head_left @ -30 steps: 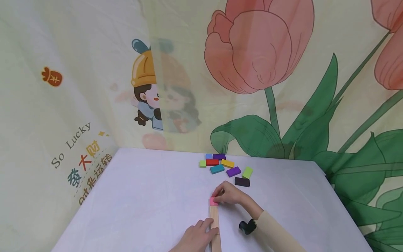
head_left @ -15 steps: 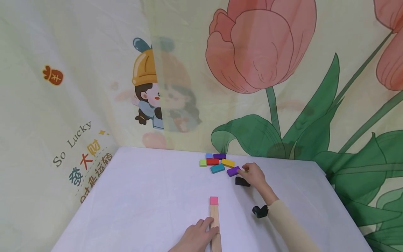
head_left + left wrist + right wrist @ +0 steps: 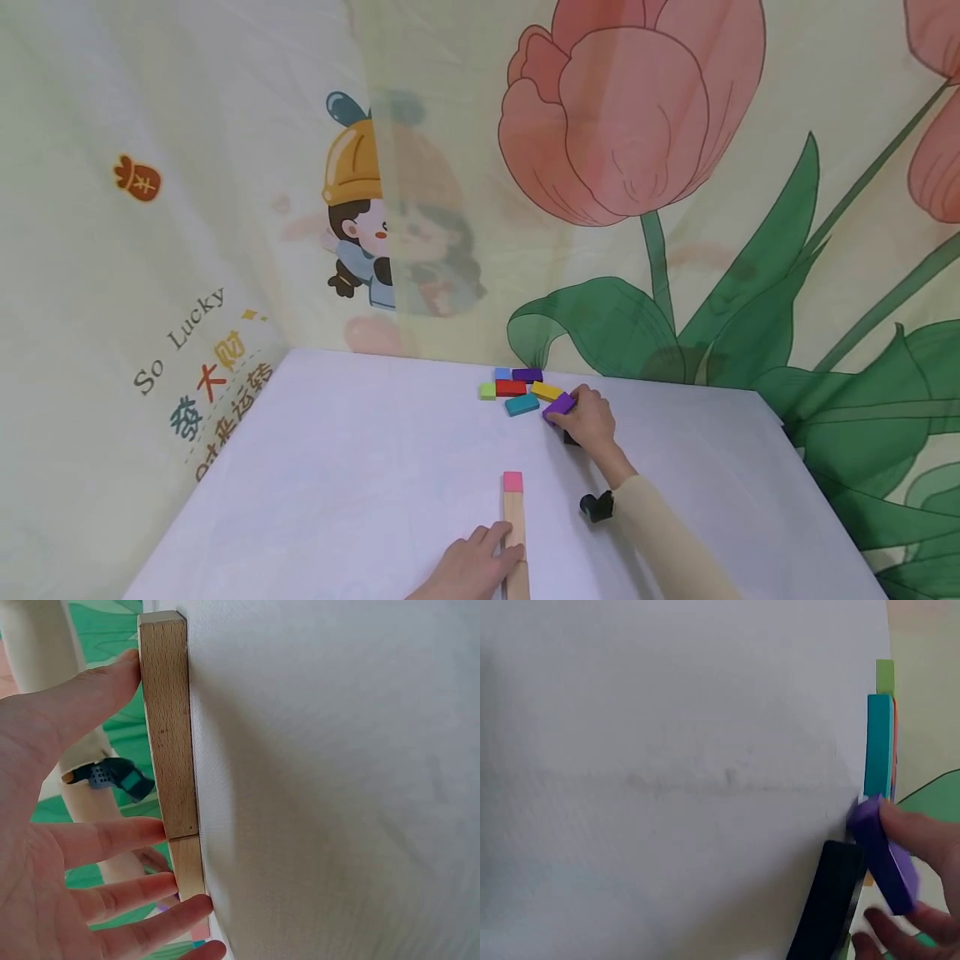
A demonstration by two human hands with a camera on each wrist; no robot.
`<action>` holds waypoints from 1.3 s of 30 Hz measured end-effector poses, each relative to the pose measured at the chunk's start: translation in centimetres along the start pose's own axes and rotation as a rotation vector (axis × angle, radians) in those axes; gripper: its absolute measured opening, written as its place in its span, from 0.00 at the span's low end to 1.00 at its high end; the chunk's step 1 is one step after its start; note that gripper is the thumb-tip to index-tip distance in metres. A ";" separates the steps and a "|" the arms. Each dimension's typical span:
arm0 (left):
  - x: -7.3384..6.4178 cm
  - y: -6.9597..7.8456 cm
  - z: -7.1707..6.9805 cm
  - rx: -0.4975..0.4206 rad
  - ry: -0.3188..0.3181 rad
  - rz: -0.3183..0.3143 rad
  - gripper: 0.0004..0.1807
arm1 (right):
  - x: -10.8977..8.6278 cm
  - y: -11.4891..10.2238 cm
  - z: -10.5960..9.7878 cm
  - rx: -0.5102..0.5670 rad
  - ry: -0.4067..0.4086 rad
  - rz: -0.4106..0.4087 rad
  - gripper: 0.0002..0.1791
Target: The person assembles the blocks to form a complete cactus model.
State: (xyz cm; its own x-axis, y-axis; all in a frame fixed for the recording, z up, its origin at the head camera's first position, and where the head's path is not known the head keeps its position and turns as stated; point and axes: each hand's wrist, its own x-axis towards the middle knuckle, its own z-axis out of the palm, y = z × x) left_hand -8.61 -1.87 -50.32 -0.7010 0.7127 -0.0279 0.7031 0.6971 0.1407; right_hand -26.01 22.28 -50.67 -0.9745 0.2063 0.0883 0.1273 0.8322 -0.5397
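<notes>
Since a second ago the right hand has left the pink block and gone up to the block pile in the middle of the head view, where its fingers now pinch a purple block; the green block seen there earlier no longer shows. A black block peeks out just under that hand, and teal, red and yellow blocks lie just left of it. At bottom centre the left hand rests with straight fingers against the wooden strip, whose far end touches the pink block. From the left wrist, the left hand lies flat, fingertips and thumb touching the strip on the white table. From the right wrist, at lower right, fingers grip the purple block, tilted, just beside the black block and the teal one.
</notes>
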 end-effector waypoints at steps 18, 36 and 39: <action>0.7 0.1 -0.8 -0.091 -0.201 -0.105 0.37 | -1.6 -2.9 1.6 0.408 -0.417 -0.162 0.12; 0.3 0.0 -0.6 -0.075 -0.137 -0.055 0.36 | -2.8 -2.6 2.3 0.389 -0.502 -0.248 0.12; 0.2 0.0 -0.6 -0.067 -0.124 -0.049 0.36 | -2.9 -2.7 2.3 0.385 -0.501 -0.264 0.12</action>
State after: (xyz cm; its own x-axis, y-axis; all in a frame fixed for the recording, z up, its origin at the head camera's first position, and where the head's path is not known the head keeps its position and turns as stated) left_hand -8.85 -1.80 -49.77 -0.7112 0.6851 -0.1577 0.6558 0.7273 0.2022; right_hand -23.98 18.30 -51.38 -0.9437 -0.3183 -0.0901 -0.1107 0.5606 -0.8207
